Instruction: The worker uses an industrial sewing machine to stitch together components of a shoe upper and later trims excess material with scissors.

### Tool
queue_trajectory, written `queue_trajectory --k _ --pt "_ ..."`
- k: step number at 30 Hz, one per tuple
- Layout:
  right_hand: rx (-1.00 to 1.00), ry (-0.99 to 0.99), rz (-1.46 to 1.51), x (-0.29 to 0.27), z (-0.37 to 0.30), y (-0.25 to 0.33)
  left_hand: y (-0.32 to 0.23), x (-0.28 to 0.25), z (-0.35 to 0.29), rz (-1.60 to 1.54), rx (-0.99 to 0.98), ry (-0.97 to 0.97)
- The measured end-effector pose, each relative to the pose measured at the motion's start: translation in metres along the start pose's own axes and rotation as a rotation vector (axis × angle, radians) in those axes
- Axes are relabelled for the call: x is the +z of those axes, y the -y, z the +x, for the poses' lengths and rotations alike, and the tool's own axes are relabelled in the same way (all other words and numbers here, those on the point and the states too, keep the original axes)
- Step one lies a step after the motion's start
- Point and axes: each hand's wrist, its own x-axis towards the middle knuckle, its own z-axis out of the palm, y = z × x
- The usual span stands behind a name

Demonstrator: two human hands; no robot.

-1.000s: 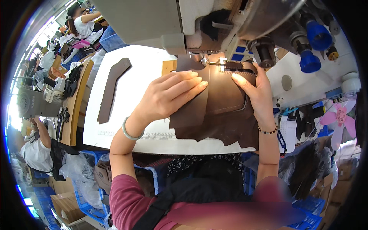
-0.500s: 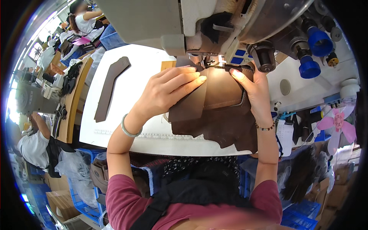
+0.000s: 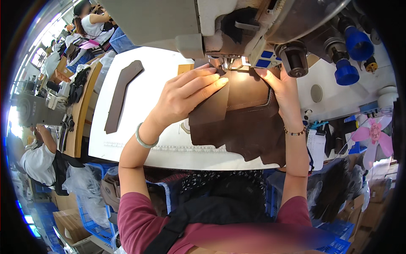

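A brown leather piece [image 3: 248,93] with stitched lines lies under the lit needle area [image 3: 228,63] of a sewing machine [image 3: 169,25]. Closed over its left part, my left hand [image 3: 181,94] has thumb and fingertips on a smooth flap [image 3: 213,108], close to the presser foot. My right hand [image 3: 285,91] grips the right edge, thumb on top and the other fingers mostly hidden beneath or behind it. Darker leather with a ragged edge [image 3: 253,137] hangs toward me below the stitched part. The machine head hides the far edge of the work.
A bent brown strip [image 3: 120,97] lies on the white table [image 3: 165,137] at left, with a printed ruler scale near the front edge. Blue knobs [image 3: 347,73] jut out at upper right. A pink fan [image 3: 374,133] stands at right. Other people sit at the far left.
The leather and both hands have shifted slightly, with the flap a little farther right and the lower edge a bit farther from me. Both hands keep their hold.
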Motion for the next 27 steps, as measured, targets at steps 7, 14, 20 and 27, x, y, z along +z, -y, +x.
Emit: queue_trajectory --k 7,14,20,27 --pt "0.287 0.016 0.216 -0.013 -0.015 0.004 0.009 0.007 -0.008 -0.069 0.075 -0.041" --pt "0.279 -0.039 0.286 -0.011 -0.038 0.001 0.013 0.013 -0.024 -0.069 0.174 -0.038" --pt "0.340 0.001 0.367 -0.012 -0.034 -0.002 0.008 0.022 -0.026 -0.031 0.180 -0.117" --pt "0.351 0.007 0.378 -0.013 -0.034 -0.005 0.000 0.019 -0.019 -0.036 0.126 -0.178"
